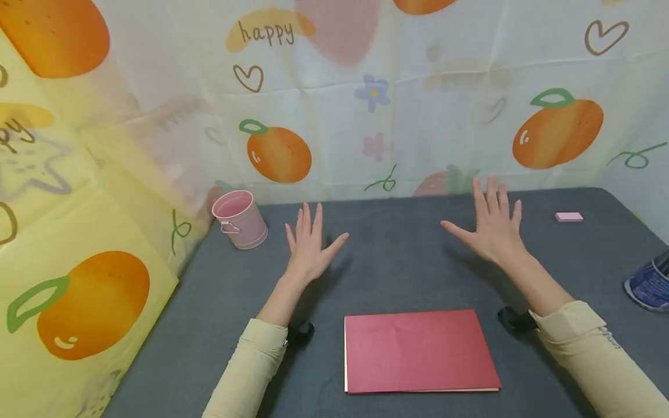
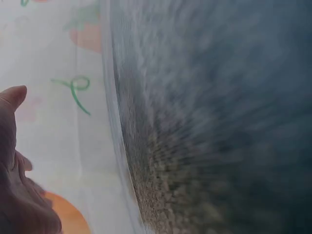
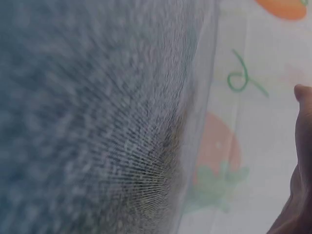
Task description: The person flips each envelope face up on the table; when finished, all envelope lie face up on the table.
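Note:
Both hands are held out over the dark grey table with fingers spread and nothing in them. In the head view the left hand [image 1: 308, 247] is nearest the pink bucket [image 1: 240, 223], which stands upright to its left. My right hand [image 1: 495, 229] reaches toward the back of the table, and a small pink block [image 1: 568, 217] lies off to its right. Between the forearms, close to me, a flat red folder [image 1: 418, 351] lies closed. Each wrist view catches only part of its hand, the left hand [image 2: 24, 185] at one edge and the right hand [image 3: 300, 165] at the other.
A blue container [image 1: 648, 284] with dark items inside stands at the table's right edge. Behind the grey table [image 1: 387, 261] hangs a white curtain [image 1: 334, 104] printed with oranges and hearts. Yellow printed cloth [image 1: 78, 232] borders the left side.

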